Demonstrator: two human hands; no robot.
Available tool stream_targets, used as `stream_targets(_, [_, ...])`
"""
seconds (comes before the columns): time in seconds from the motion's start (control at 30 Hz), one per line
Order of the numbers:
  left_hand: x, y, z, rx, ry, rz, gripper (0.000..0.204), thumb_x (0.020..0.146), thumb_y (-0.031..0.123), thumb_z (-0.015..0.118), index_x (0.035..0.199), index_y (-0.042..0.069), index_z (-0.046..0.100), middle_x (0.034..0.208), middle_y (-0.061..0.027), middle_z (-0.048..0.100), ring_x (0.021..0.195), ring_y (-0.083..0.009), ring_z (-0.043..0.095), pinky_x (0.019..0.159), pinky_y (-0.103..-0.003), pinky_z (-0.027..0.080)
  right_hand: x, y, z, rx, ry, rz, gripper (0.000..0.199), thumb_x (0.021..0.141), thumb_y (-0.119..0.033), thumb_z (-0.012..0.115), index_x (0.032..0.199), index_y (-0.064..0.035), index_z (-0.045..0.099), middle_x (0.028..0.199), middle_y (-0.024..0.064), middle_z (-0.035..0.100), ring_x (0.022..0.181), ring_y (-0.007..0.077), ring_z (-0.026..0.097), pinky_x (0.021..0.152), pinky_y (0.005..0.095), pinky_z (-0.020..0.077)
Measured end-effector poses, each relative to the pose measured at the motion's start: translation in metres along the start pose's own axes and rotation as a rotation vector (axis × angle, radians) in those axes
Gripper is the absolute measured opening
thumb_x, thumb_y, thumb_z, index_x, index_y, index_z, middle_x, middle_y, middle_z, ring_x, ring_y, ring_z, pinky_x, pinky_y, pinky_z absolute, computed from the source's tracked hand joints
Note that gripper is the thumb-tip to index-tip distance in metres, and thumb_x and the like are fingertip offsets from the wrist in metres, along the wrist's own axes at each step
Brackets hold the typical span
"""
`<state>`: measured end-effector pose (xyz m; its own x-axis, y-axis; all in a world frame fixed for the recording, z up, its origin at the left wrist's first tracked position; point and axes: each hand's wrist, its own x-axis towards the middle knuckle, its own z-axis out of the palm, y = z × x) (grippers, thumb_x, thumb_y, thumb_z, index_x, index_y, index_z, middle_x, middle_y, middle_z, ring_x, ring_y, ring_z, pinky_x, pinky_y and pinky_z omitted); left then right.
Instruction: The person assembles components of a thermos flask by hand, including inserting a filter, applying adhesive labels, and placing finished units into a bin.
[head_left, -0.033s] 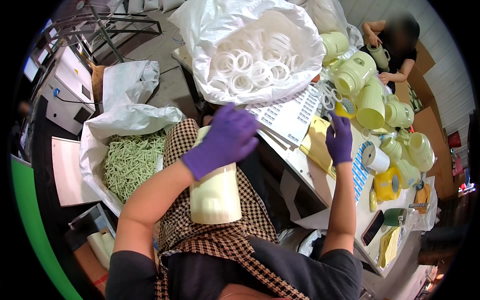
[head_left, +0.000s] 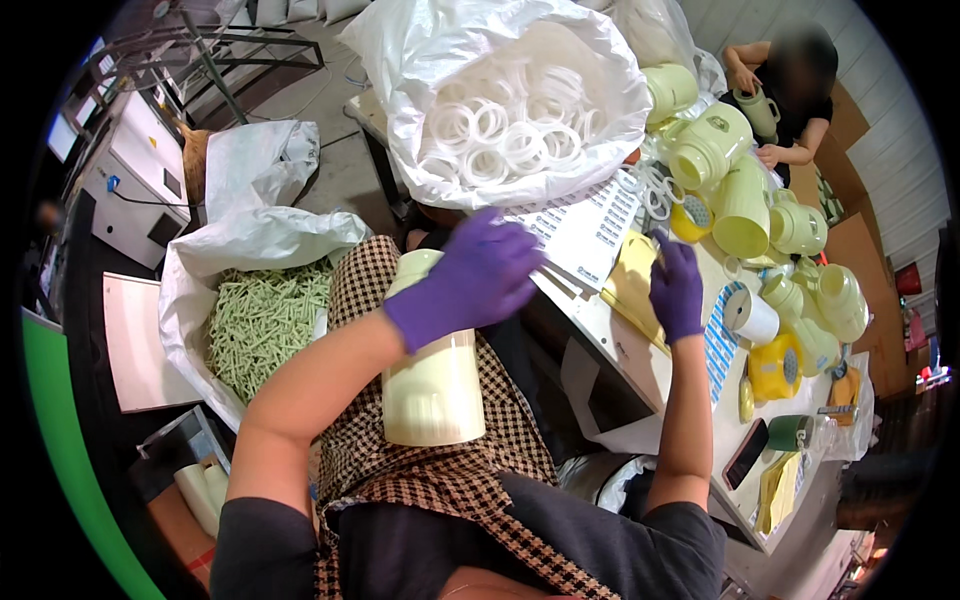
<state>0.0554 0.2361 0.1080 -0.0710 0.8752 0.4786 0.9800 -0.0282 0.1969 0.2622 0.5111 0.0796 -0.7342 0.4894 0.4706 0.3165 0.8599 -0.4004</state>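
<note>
Grey concrete floor (head_left: 330, 170), white machine cabinet (head_left: 135, 185) at left, metal frame (head_left: 215, 45) beyond it, green strip (head_left: 60, 440) along the left edge, pale corrugated wall (head_left: 900, 130) at right, cardboard boxes (head_left: 850, 250) stacked below it, long white worktop (head_left: 640, 360)

From up here I see little free room. My left hand (head_left: 478, 278) sits over the cream cylinder (head_left: 432, 378) on the lap, hemmed in ahead by the big white bag of rings (head_left: 505, 130). To its left, the sack of green sticks (head_left: 262, 322) blocks the side. My right hand (head_left: 677, 290) hovers over the yellow sheet (head_left: 632, 282); beyond it, pale green jugs (head_left: 745, 190) crowd the table (head_left: 640, 365). A bare strip of tabletop lies just nearer me.
</note>
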Motion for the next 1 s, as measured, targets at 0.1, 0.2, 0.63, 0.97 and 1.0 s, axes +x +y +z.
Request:
stream_targets(0.1, [0.05,0.006,0.05,-0.043,-0.131,0.202,0.036,0.088,0.024,0.069,0.122,0.012,0.067,0.129,-0.007,0.066,0.13,-0.0256,0.057,0.116,-0.049,0.035,-0.034,-0.037,-0.009,0.04,-0.144,0.099,0.047,0.089,-0.015,0.074,0.135,-0.0174,0.065,0.105,0.0095,0.062,0.082,0.0264,0.069,0.07,0.0385,0.0554])
stream_targets(0.2, [0.068,0.005,0.088,0.019,-0.235,0.184,0.03,0.087,0.024,0.07,0.114,0.013,0.07,0.119,-0.0055,0.068,0.119,-0.0253,0.062,0.109,-0.043,0.043,-0.032,-0.044,0.006,-0.038,-0.122,0.052,0.033,0.097,-0.028,0.067,0.128,-0.0168,0.072,0.103,0.0091,0.065,0.082,0.0277,0.07,0.072,0.0393,0.0553])
stream_targets(0.63, [0.064,-0.006,0.095,-0.25,-0.397,0.031,0.015,0.09,0.019,0.065,0.096,0.009,0.073,0.096,-0.0119,0.07,0.095,-0.0344,0.068,0.089,-0.045,0.053,0.006,-0.018,0.039,-0.107,-0.343,0.183,0.035,0.101,-0.033,0.055,0.131,-0.0218,0.07,0.108,0.0156,0.069,0.098,0.0346,0.068,0.085,0.0448,0.0537])
stream_targets(0.97, [-0.033,-0.09,-0.043,-0.603,0.015,-0.534,0.036,0.101,0.026,0.061,0.13,0.007,0.069,0.12,-0.0131,0.073,0.105,-0.0261,0.072,0.094,-0.035,0.055,-0.01,-0.097,0.001,0.193,0.12,-0.062,0.04,0.092,0.002,0.058,0.131,-0.0003,0.069,0.092,0.0097,0.063,0.081,0.0219,0.059,0.079,0.0337,0.0501])
stream_targets(1.0, [-0.054,-0.094,-0.057,-0.736,-0.154,-0.709,0.037,0.102,0.027,0.06,0.132,0.006,0.067,0.124,-0.0127,0.072,0.109,-0.0254,0.071,0.098,-0.034,0.054,-0.028,-0.121,0.006,0.226,0.05,-0.161,0.038,0.089,0.0,0.063,0.126,-0.0031,0.072,0.093,0.0114,0.062,0.083,0.0278,0.062,0.08,0.0361,0.0511])
